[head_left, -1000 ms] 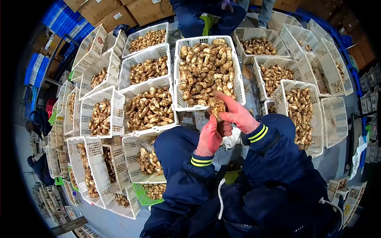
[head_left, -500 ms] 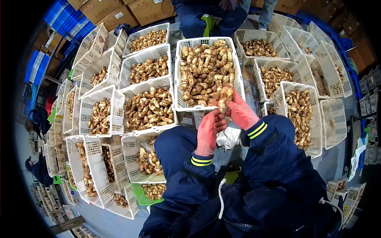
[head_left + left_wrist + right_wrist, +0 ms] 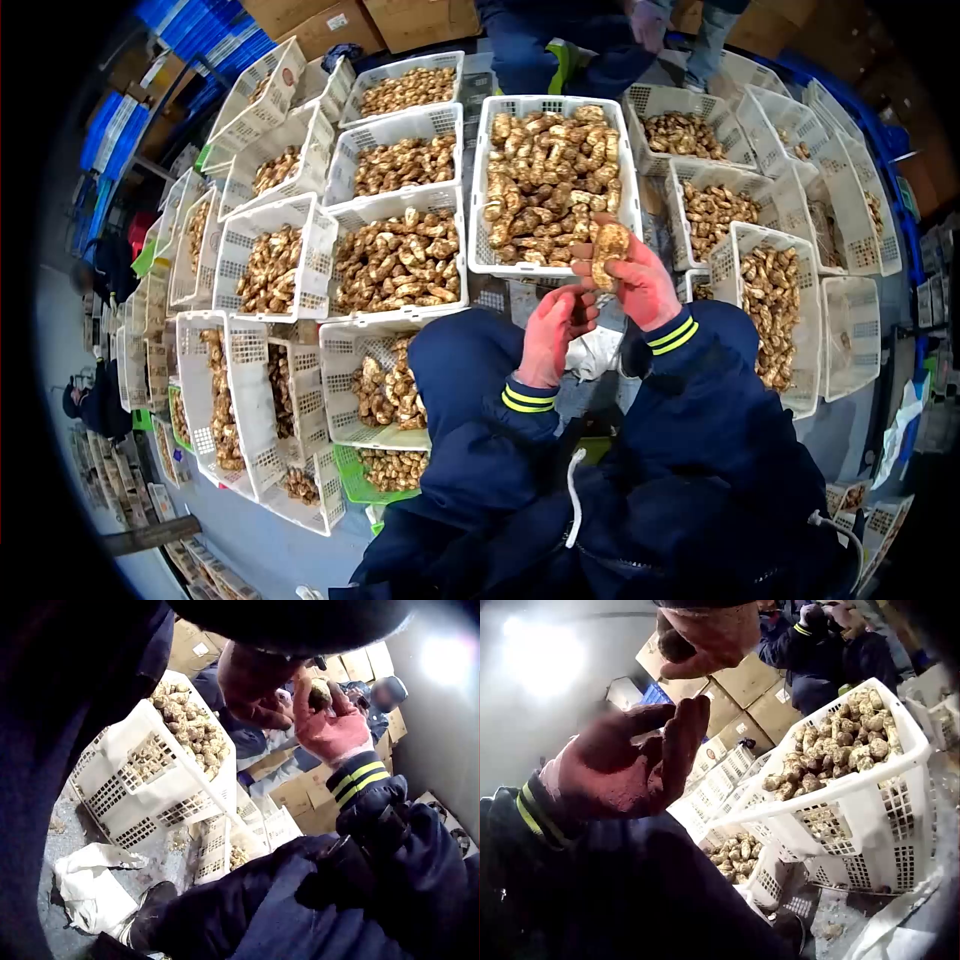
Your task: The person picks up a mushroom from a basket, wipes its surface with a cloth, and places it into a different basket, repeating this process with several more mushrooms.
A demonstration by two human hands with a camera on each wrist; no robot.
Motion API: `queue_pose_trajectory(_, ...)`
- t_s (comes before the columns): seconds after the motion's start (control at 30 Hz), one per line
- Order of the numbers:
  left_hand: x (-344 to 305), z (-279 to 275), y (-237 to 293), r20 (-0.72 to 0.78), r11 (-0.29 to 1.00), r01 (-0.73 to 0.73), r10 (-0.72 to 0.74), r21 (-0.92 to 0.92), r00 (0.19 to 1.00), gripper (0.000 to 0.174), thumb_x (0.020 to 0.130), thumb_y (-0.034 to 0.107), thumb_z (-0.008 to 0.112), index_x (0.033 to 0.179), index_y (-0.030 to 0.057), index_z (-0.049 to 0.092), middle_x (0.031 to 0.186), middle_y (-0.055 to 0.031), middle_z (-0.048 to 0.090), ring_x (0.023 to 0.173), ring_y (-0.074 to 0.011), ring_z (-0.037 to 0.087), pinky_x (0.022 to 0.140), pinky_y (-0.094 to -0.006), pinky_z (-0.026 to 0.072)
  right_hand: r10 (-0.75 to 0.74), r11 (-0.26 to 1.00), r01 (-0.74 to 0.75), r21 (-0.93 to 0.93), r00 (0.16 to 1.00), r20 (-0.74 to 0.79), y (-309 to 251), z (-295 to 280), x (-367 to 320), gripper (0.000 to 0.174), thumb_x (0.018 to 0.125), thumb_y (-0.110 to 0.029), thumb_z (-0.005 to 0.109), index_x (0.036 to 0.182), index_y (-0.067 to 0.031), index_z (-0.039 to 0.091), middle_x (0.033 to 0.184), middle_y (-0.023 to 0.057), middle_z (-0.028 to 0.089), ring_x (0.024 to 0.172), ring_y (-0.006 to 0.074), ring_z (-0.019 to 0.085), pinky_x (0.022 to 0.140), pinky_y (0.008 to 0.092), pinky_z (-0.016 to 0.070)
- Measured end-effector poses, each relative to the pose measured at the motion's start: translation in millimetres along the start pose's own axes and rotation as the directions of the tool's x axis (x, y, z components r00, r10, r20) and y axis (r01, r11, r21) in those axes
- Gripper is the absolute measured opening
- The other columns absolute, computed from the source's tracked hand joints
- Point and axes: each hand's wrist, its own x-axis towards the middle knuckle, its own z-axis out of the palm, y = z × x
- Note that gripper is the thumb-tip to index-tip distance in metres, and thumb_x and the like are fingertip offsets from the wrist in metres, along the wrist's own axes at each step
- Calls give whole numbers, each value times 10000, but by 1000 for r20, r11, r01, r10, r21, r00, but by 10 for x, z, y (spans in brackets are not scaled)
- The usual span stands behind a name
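My right hand [image 3: 645, 287] pinches a brown-and-cream mushroom [image 3: 609, 257] between thumb and fingers, its thick length standing roughly upright. Just below and left of it is my left hand [image 3: 553, 335], its bent fingers close to the mushroom's lower end. Seen from the right wrist, the left hand [image 3: 615, 769] has loosely bent fingers with nothing visible between them. A large white crate [image 3: 478, 215] heaped with mushrooms stands right beyond both hands. The left wrist view shows the mushroom's rounded end [image 3: 320, 691] in the right fingers.
White crates of mushrooms stand left [image 3: 395, 310] and right [image 3: 770, 300]. A white cloth or bag [image 3: 592, 352] lies on the floor below my hands. Another person [image 3: 565, 50] sits across the big crate. Cardboard boxes [image 3: 420, 22] are stacked behind.
The mushroom has been turned in my right hand and now stands more upright. My left hand's fingers have shifted slightly below it. The head view has swung left.
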Motion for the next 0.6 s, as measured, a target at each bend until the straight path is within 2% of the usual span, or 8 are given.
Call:
queue_pose_trajectory(0.03,0,-1,1,-7,1000,-2,2,13,1000,322,936,239,461,1181,37,514,1024,-77,605,877,-185,598,769,-323,484,8,997,-11,70,999,37,3,-15,8,560,843,-13,504,1366,-54,307,1159,179,549,1016,273,585,865,380,495)
queue_pose_trajectory(0.17,-22,24,32,-43,1000,1,-2,-8,999,338,930,262,480,1169,25,508,1016,-91,604,891,-194,593,780,-333,487,43,997,-44,61,999,16,114,-115,68,526,864,-49,513,1353,-68,321,1154,156,552,1003,266,587,862,379,495)
queue_pose_trajectory(0.23,-24,3,12,-49,1000,-11,10,-28,999,335,928,258,487,1163,20,505,1011,-99,604,881,-196,596,778,-332,490,30,998,-18,66,982,-188,140,-96,98,483,869,-54,512,1325,-74,353,1145,149,554,996,260,588,844,363,498)
queue_pose_trajectory(0.3,-32,-6,16,-54,998,-28,26,-50,998,333,925,254,494,1157,16,503,1006,-108,603,871,-198,598,775,-331,492,11,1000,-9,9,981,-195,156,-98,139,426,864,-42,512,1274,-52,397,1115,144,569,963,249,598,820,341,502)
queue_pose_trajectory(0.43,-105,-21,120,-236,955,-257,218,-148,947,293,931,219,486,1133,8,501,984,-114,603,813,-193,604,728,-308,501,204,964,-233,-126,958,-203,304,-165,247,330,824,-16,526,1147,-20,459,1002,149,608,815,246,631,678,309,529)
queue_pose_trajectory(0.5,-147,-11,185,-367,897,-408,326,-172,871,289,936,218,479,1132,6,497,986,-113,602,813,-187,599,715,-310,500,387,881,-437,-180,886,-257,516,-282,436,264,808,1,526,1066,-24,474,943,140,614,744,244,635,632,317,534)
queue_pose_trajectory(0.53,-156,-23,205,-397,845,-487,378,-223,837,288,940,214,474,1135,3,491,985,-111,600,813,-181,595,718,-308,496,454,835,-530,-149,816,-358,582,-164,535,212,813,-7,538,1013,-34,472,889,126,614,675,241,629,589,317,528)
queue_pose_trajectory(0.6,-205,-49,256,-454,792,-576,445,-204,772,297,943,211,471,1146,-6,473,985,-123,594,823,-186,590,725,-307,485,468,818,-528,-228,842,-270,839,-166,804,387,836,-92,577,1170,-32,393,1004,142,580,844,231,607,663,328,516)
